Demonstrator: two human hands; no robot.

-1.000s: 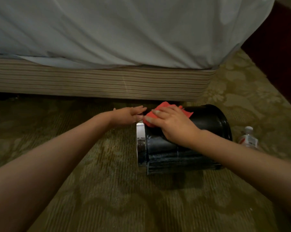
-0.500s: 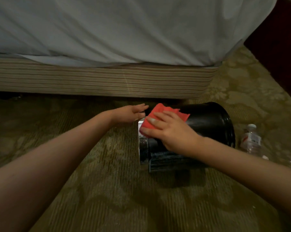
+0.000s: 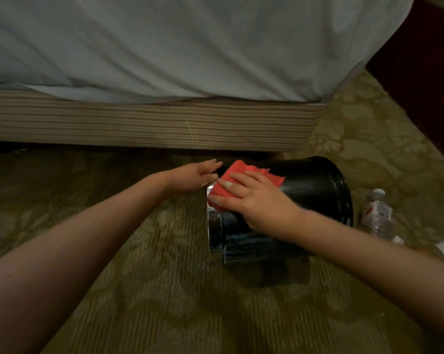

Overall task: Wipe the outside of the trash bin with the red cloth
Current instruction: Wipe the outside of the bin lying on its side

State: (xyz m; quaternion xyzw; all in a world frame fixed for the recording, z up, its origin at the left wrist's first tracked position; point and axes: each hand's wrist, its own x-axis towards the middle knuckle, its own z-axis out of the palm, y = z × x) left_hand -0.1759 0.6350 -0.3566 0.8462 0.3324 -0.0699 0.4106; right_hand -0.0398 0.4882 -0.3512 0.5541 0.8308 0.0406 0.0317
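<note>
Patterned olive carpet [image 3: 139, 290] runs up to a bed [image 3: 190, 47] whose white sheet hangs over a striped base. On the carpet, just in front of the bed's corner, the trash bin [image 3: 315, 182] lies on its side, well apart from nothing but a plastic water bottle [image 3: 377, 215] near its right end.

Wiping looks under way rather than finished. The right hand [image 3: 259, 203] lies flat, fingers straight, pressing the red cloth [image 3: 222, 191] onto the bin's upper side near its left end. The left hand [image 3: 198, 175] is relaxed and holds nothing, its straight fingers resting against that same end, apparently steadying the bin. Judging by where the cloth sits, the stretch toward the right end and the side lying against the carpet probably remain to be done; which parts are already clean cannot be told.

The bin is a black, glossy cylinder with a shiny metal band at its left end. Its lower front shows a duller, streaked grey patch, which may be dust or only reflection.
</note>
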